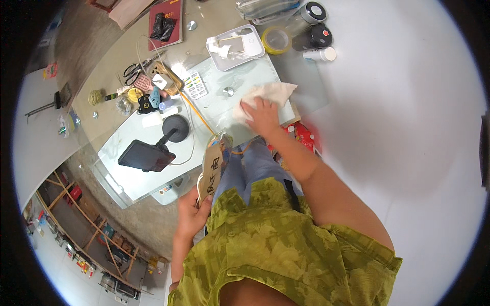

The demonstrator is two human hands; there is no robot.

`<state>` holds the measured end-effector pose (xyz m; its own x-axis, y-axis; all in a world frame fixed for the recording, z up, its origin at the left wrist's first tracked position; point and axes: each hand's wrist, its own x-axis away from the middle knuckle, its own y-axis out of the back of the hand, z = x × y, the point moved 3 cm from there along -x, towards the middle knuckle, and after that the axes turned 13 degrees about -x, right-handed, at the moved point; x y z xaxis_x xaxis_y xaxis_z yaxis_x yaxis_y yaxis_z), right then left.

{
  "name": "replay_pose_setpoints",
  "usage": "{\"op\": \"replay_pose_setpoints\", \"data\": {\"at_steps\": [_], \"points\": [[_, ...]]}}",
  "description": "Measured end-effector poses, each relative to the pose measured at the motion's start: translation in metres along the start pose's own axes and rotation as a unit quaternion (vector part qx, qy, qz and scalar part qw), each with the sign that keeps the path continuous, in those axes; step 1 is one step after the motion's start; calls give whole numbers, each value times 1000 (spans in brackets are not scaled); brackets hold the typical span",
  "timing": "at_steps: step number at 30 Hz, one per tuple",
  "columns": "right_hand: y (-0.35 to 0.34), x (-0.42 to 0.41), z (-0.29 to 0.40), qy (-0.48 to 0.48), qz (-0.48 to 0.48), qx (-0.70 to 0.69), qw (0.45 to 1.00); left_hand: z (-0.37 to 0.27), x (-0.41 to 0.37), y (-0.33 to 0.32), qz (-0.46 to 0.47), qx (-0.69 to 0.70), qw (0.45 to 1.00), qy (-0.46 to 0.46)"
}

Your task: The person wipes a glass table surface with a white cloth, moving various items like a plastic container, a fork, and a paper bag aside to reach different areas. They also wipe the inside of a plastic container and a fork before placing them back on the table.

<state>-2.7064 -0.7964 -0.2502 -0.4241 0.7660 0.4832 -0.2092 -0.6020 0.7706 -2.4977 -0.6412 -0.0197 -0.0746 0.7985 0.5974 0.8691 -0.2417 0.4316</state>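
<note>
My right hand point(264, 114) lies palm down on a pale cloth or tissue point(281, 93), pressing it against the glass tabletop point(245, 78) near its edge. The fingers are spread and part of the cloth is hidden under them. Low by my lap, my left hand point(193, 214) grips a flat beige strip point(210, 172) that bears handwriting. The strip's far end meets clear crinkled plastic point(226, 141) at the table edge; whether they are one thing cannot be told.
A phone on a stand point(147, 155) is left of centre, its cable curving to a power strip point(167, 78). Close by lie a pill blister pack point(196, 85), scissors point(134, 70) and small trinkets. Farther back are a white tray point(249, 59), yellow tape point(276, 40) and bottles point(312, 38).
</note>
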Motion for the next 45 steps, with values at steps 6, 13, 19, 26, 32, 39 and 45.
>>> {"op": "replay_pose_setpoints", "data": {"at_steps": [6,13,19,26,32,39,45], "points": [[59,-50,-91,-70,-175,12,982,5,-1,-5,18,27,999,18],[16,-8,-149,-168,-304,-71,935,0,3,-3,35,48,996,72],[42,5,-157,-288,-186,-54,938,7,0,5,-1,10,999,31],[63,-30,-171,-228,-216,-7,949,12,-3,5,25,-57,998,4],[20,44,-184,-329,-198,-86,919,11,7,7,-6,-22,1000,14],[37,11,-133,-351,-206,-111,907,28,17,11,-10,6,1000,27],[14,-32,-28,-241,-86,-150,955,25,19,12,-19,-26,999,9]]}}
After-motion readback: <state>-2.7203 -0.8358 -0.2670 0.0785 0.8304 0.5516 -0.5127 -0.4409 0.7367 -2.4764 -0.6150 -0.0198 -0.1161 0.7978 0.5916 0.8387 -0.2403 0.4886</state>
